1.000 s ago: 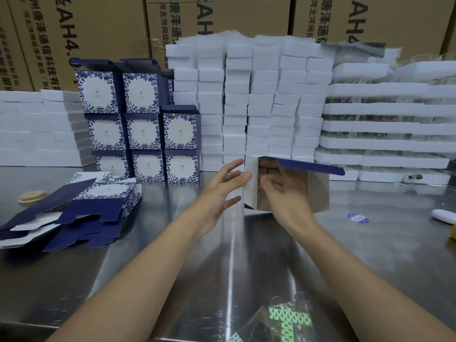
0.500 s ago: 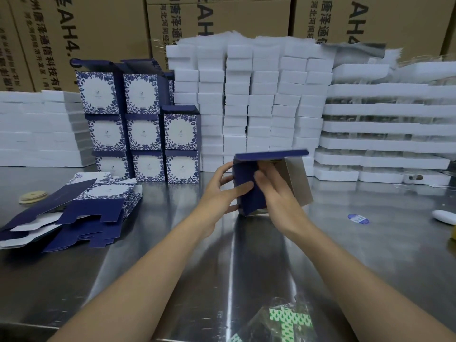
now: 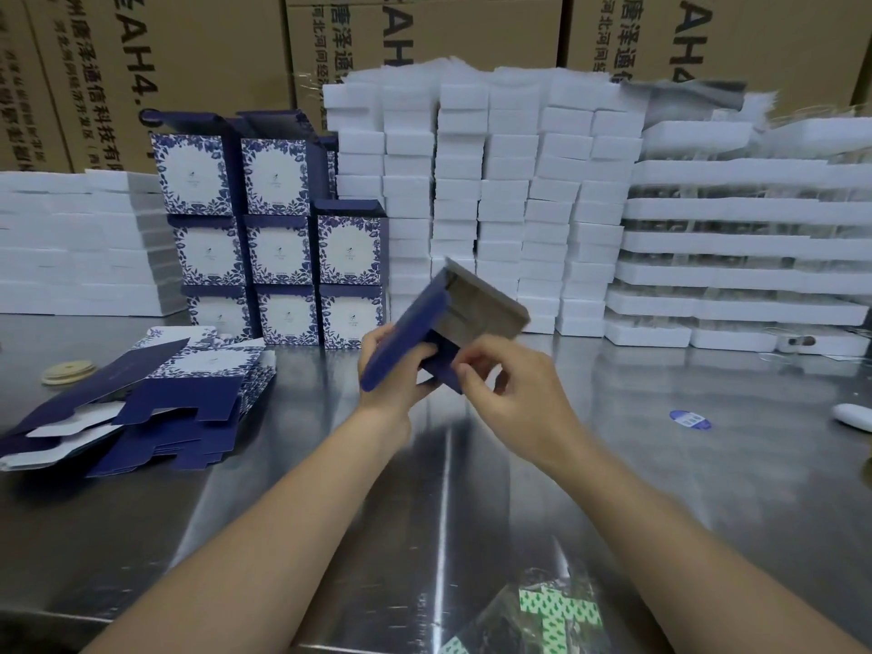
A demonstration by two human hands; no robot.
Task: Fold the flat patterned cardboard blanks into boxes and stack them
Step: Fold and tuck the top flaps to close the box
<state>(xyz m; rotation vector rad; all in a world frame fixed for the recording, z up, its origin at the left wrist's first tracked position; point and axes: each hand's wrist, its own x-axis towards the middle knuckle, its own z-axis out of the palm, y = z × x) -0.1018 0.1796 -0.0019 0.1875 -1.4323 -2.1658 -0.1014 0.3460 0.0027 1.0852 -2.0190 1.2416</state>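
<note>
Here's the half-folded box [image 3: 476,311], held tilted above the table [image 3: 424,502], just in front of the stack of finished boxes [image 3: 283,238] and to its right. Grey inside faces up, navy outside faces down and left. The left hand [image 3: 389,370] has it by the navy side panel, fingers [image 3: 415,356] curled round the edge. The right hand [image 3: 512,401] is in at the lower end, thumb and forefinger pinched on what looks like a navy flap, though blur makes that hard to call. In front of the stack and to its left, the pile of flat blanks [image 3: 160,394] lies fanned on the table. White foam blocks [image 3: 495,205] rise just right of the stack, and brown cartons [image 3: 198,54] stand behind it.
</note>
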